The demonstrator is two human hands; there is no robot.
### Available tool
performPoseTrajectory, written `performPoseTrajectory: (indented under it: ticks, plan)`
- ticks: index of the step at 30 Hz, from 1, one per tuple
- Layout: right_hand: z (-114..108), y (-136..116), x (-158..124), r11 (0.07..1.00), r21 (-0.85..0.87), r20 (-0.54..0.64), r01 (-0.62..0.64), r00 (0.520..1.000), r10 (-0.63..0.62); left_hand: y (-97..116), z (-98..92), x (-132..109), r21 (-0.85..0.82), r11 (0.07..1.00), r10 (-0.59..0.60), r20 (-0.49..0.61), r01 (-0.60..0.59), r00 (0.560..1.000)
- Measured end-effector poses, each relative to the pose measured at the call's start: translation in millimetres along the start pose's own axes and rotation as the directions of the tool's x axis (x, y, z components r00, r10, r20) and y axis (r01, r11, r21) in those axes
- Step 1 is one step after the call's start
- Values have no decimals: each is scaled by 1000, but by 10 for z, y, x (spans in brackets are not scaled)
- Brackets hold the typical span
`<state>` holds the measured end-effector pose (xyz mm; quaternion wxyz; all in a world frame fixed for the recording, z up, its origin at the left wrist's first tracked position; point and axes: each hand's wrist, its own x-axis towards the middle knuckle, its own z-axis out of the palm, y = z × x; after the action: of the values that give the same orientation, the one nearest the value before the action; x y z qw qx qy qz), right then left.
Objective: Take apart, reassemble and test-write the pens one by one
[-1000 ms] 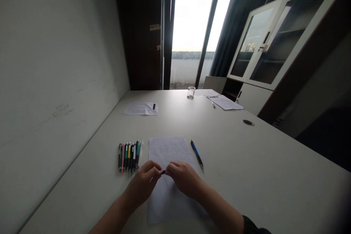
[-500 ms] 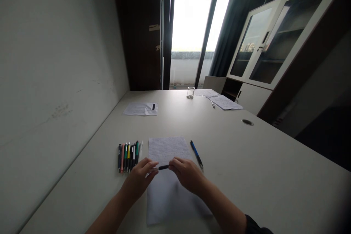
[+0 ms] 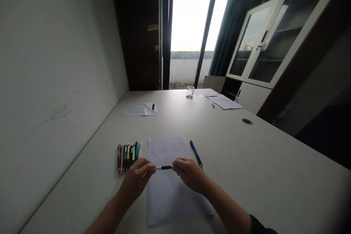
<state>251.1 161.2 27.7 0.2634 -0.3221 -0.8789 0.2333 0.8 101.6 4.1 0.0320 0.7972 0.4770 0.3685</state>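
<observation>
A white and black pen (image 3: 163, 168) lies level between my two hands, above a sheet of paper (image 3: 175, 204). My left hand (image 3: 139, 173) pinches its white end. At the black end, the fingers of my right hand (image 3: 189, 173) are closed on the tip, which they hide. Handwritten lines cover the upper part of the paper. Left of it, several pens (image 3: 128, 156) in different colours lie side by side. A blue pen (image 3: 196, 153) rests on the table just right of the paper, close to my right hand.
The white table (image 3: 246, 161) meets a wall on the left. Farther back lie a sheet with a black mark (image 3: 141, 109), a small glass (image 3: 190, 92) and a stack of papers (image 3: 226, 102) with a pen (image 3: 212, 104). A round cable hole (image 3: 247, 121) is at right.
My hands have moved slightly apart along the pen, so more of its white and black barrel shows between them. The other pens and papers stay where they were.
</observation>
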Motion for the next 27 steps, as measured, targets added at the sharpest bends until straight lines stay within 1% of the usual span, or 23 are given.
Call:
performPoseTrajectory:
  ticks: [4,7,10,14,17,21,23,27]
  plan:
    - [21,2,0,997,76,23,-12,1000,10,4,-8,0,18,1000,16,-11,-16,1000]
    - [23,-4,2,996,89,51,-22,999,17,9,-6,6,5,1000,15,-31,-15,999]
    - [20,-28,7,999,32,31,3,1000,-4,24,8,9,-32,1000,-1,-34,0,999]
    - [51,-94,18,992,-63,10,107,994,-107,60,41,1,-63,998,15,3,-14,1000]
    - [102,-134,22,984,-112,-7,141,990,-143,69,61,-7,-66,998,25,4,-25,1000]
    - [119,-101,28,977,-157,-35,142,988,-149,46,64,-14,-73,997,-2,-31,0,1000]
    - [86,-50,34,977,-175,-57,123,989,-134,37,55,-11,-83,996,-27,-51,23,998]
    - [-1,46,37,975,-200,-47,99,993,-110,47,34,4,-142,989,-63,-98,48,993]
